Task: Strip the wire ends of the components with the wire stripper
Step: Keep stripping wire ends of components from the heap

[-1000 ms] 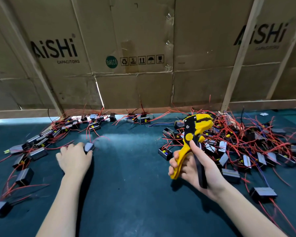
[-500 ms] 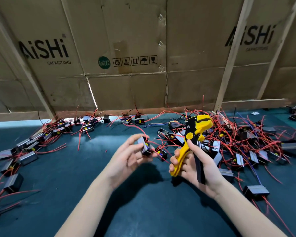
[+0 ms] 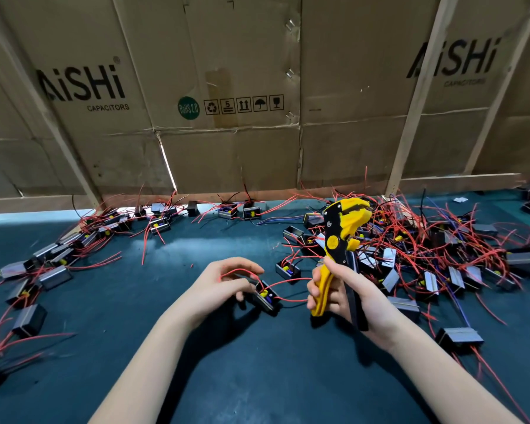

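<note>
At about 6 o'clock on the green table (image 3: 257, 377), the left hand (image 3: 224, 286) curls its fingers around a small black component (image 3: 265, 296), apparently gathering its red wires (image 3: 291, 282) so 1 end can reach the tool. At 3 o'clock from it, the right hand (image 3: 346, 295) grips the yellow wire stripper (image 3: 338, 240) upright by both handles, its head raised, probably ready to take a wire.

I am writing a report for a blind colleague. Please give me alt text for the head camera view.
A person's right hand holds a yellow and black wire stripper upright, while the left hand holds a small black component with red wires just beside it. Many similar components lie in piles on the dark green table, in front of cardboard panels.
</note>
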